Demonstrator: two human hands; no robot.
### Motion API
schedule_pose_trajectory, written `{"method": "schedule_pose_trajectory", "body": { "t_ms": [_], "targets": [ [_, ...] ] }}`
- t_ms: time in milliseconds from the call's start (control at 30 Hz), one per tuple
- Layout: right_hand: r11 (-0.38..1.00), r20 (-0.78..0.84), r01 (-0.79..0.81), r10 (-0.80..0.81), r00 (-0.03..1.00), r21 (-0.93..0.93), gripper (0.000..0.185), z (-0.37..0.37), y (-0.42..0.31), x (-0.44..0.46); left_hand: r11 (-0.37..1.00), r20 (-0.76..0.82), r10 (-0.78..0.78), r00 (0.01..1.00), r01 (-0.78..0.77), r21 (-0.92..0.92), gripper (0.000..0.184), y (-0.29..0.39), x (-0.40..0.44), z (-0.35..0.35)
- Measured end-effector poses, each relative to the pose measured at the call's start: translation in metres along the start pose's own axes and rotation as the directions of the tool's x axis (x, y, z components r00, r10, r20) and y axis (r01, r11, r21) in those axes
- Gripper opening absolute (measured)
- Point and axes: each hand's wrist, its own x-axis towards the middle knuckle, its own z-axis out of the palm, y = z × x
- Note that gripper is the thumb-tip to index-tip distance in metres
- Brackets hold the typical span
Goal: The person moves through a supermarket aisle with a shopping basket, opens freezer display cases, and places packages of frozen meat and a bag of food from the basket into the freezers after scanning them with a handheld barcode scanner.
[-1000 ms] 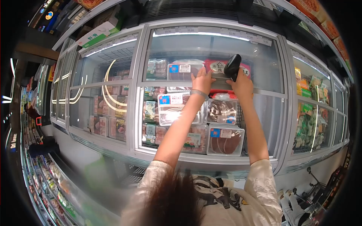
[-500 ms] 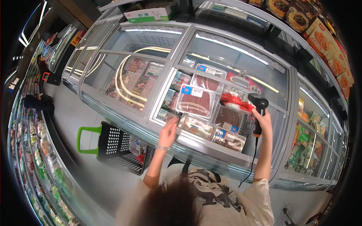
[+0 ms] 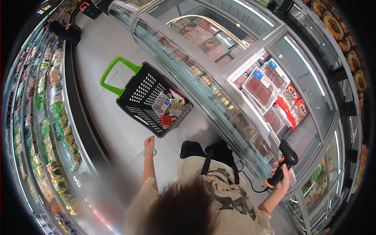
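My right hand point(image 3: 285, 181) is wrapped round the handle of a black barcode scanner point(image 3: 289, 153) with orange trim, held over the freezer's front edge. A cable runs from its handle toward my body. My left hand point(image 3: 149, 143), a bracelet at its wrist, is over the floor just below the shopping basket point(image 3: 135, 111); it looks empty, its fingers loosely bent. The basket is black with a green handle. Inside lie a clear plastic pack point(image 3: 160, 105) with a blue label and a red pack point(image 3: 167, 120). Trays of sliced meat point(image 3: 260, 92) lie in the open freezer section.
The chest freezer point(image 3: 219, 84) with glass lids runs along my right. Red-and-white packs point(image 3: 291, 103) lie beside the meat trays. Refrigerated shelves point(image 3: 51, 137) with packaged food line the left. Farther up the aisle are a person in dark clothes point(image 3: 64, 33) and another basket point(image 3: 91, 9).
My view has turned left toward the basket. My left hand has left the freezer's edge and moved down beside the basket. The scanner has come back from over the meat packs, still in my right hand.
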Motion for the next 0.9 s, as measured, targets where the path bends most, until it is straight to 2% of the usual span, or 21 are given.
{"method": "schedule_pose_trajectory", "body": {
  "t_ms": [33, 100, 167, 267, 367, 433, 533, 567, 633, 667, 833, 900],
  "targets": [
    [1.0, 0.007, -0.025, 0.025, 1.0, -0.009, 0.043, 0.014, 0.006, -0.003, 0.999, 0.034, 0.038, 0.999, -0.039, 0.025, 0.026, -0.014, 0.012, 0.008],
    [0.997, 0.022, -0.077, 0.078, 0.997, -0.028, 0.043, 0.041, 0.019, -0.008, 0.992, 0.139, -0.061, 0.988, 0.044, 0.123, 0.031, -0.05, 0.043, 0.026],
    [0.987, 0.042, -0.145, 0.148, 0.988, -0.062, 0.044, 0.074, 0.038, -0.014, 0.924, 0.242, -0.098, 0.965, -0.002, 0.382, 0.047, -0.064, 0.06, 0.039],
    [0.956, 0.077, -0.288, 0.292, 0.953, -0.058, 0.047, 0.121, 0.074, -0.027, 0.764, 0.359, -0.233, 0.904, -0.058, 0.643, 0.065, -0.04, 0.072, 0.047],
    [0.91, 0.091, -0.404, 0.412, 0.907, -0.093, 0.049, 0.166, 0.112, -0.041, 0.722, 0.453, -0.099, 0.886, -0.25, 0.645, 0.075, -0.056, 0.088, 0.076],
    [0.857, 0.085, -0.496, 0.51, 0.856, -0.141, 0.05, 0.177, 0.138, -0.048, 0.708, 0.493, 0.022, 0.87, -0.362, 0.607, 0.072, -0.066, 0.094, 0.101],
    [0.793, 0.043, -0.603, 0.608, 0.793, -0.093, 0.048, 0.183, 0.169, -0.062, 0.769, 0.57, 0.051, 0.82, -0.396, 0.502, 0.067, -0.089, 0.103, 0.137],
    [0.79, 0.011, -0.604, 0.608, 0.794, -0.1, 0.046, 0.182, 0.175, -0.065, 0.751, 0.488, 0.091, 0.868, -0.381, 0.54, 0.068, -0.094, 0.099, 0.147],
    [0.791, -0.039, -0.602, 0.602, 0.798, -0.107, 0.044, 0.181, 0.189, -0.069, 0.687, 0.427, 0.146, 0.892, -0.403, 0.605, 0.069, -0.093, 0.091, 0.15],
    [0.799, -0.065, -0.595, 0.591, 0.804, -0.09, 0.041, 0.181, 0.196, -0.069, 0.704, 0.419, 0.181, 0.89, -0.415, 0.576, 0.068, -0.094, 0.09, 0.148],
    [0.781, -0.051, -0.62, 0.618, 0.784, -0.078, 0.041, 0.188, 0.227, -0.065, 0.752, 0.39, 0.279, 0.878, -0.452, 0.479, 0.067, -0.113, 0.08, 0.132],
    [0.764, -0.006, -0.64, 0.642, 0.767, -0.083, 0.041, 0.199, 0.233, -0.063, 0.76, 0.404, 0.246, 0.881, -0.434, 0.484, 0.066, -0.117, 0.073, 0.123]
  ]
}}
